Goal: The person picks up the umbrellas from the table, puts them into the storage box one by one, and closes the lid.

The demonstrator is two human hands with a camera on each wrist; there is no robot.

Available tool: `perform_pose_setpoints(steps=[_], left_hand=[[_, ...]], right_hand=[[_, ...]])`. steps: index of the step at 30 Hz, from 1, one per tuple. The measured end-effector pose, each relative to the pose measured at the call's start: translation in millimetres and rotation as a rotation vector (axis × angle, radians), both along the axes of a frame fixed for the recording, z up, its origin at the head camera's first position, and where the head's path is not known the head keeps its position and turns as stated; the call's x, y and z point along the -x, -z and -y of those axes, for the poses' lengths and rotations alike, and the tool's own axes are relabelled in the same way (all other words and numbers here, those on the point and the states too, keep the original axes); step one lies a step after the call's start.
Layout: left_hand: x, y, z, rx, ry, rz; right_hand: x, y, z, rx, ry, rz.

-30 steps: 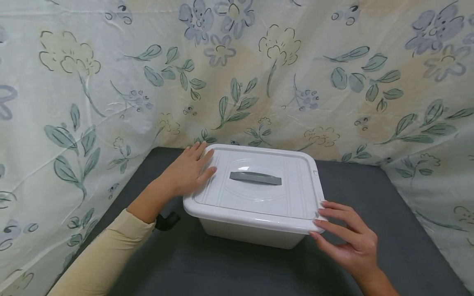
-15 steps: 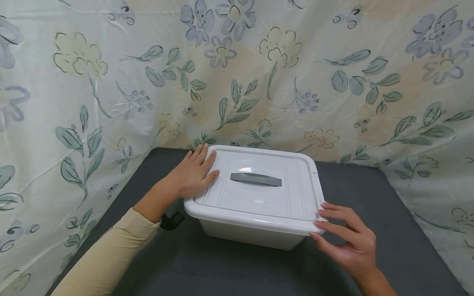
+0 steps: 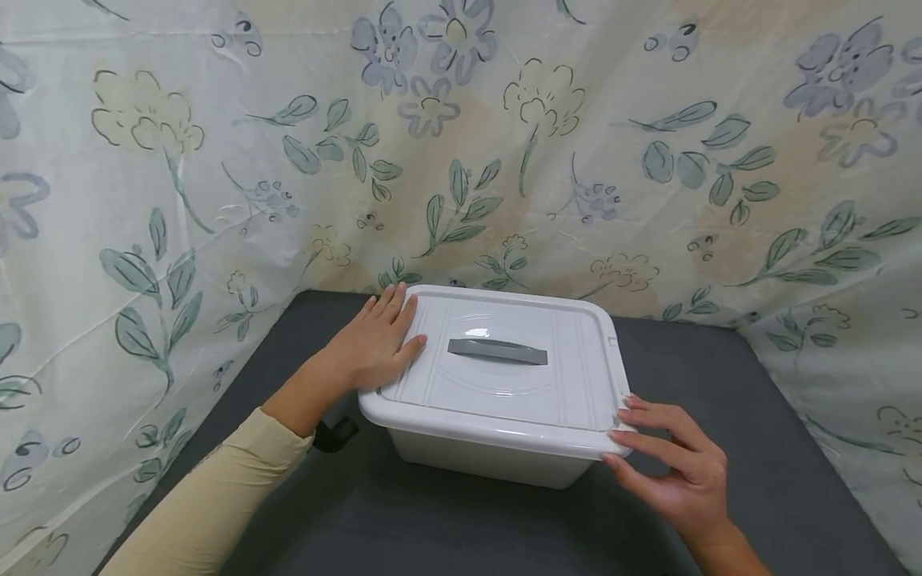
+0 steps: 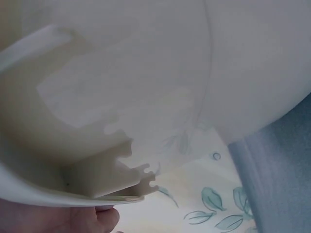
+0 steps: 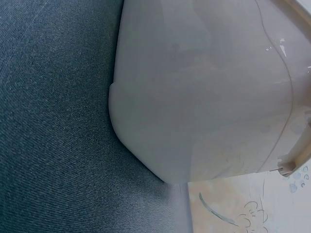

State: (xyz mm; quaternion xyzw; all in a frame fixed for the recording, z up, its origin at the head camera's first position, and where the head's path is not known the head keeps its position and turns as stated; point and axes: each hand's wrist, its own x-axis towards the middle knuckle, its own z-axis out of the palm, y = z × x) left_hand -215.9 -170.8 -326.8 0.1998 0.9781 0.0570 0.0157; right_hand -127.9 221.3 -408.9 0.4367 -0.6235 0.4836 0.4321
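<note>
A white plastic storage box (image 3: 490, 460) stands on the dark surface with its white lid (image 3: 583, 360) on top. Across the lid's middle lies a grey handle (image 3: 497, 350). My left hand (image 3: 370, 344) rests flat over the lid's left edge, fingers pointing away and thumb on the top. The left wrist view looks under the lid's rim (image 4: 53, 199), with fingertips (image 4: 108, 219) below it. At the near right corner, my right hand (image 3: 673, 464) pinches the rim, fingertips on top and thumb at the lower edge. No right fingers show in the right wrist view, only the box wall (image 5: 194, 97).
The dark grey cloth-like surface (image 3: 446, 536) extends around the box. Behind it and at both sides hangs a floral curtain (image 3: 461, 232), close to the box's far edge. A black device (image 3: 335, 434) sits at the left wrist.
My left hand has shifted slightly to the right, a little further onto the lid. My right hand stays at the same corner, and the lidded box has barely moved.
</note>
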Motion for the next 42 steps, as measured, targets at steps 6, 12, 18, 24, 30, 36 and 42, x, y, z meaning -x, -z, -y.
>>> perform_pose_setpoints(steps=[6,12,18,24,30,36,42], left_hand=[[-1.3,-0.1,-1.9,-0.001,-0.002,0.000],[-2.6,0.7,-2.3,-0.013,0.001,-0.013],[-3.3,-0.3,-2.2,-0.014,0.003,-0.010],[-4.3,-1.1,-1.4,-0.012,0.001,-0.002],[-5.9,-1.0,-1.0,-0.014,-0.002,0.006],[-5.7,-2.7,-1.9,-0.014,0.008,0.002],[-6.2,-3.0,-2.0,-0.008,0.007,0.004]], right_hand=[[0.5,0.6,-0.6,0.022,-0.025,-0.008],[-0.4,0.6,-0.8,0.018,-0.024,-0.006],[-1.4,0.7,0.5,0.027,-0.037,-0.010],[-2.4,-0.5,1.1,0.028,-0.026,-0.012],[-5.4,-3.1,0.7,-0.001,-0.003,-0.006],[-6.5,-6.0,0.5,-0.002,-0.011,-0.015],[-8.9,-6.1,0.7,-0.018,0.003,0.003]])
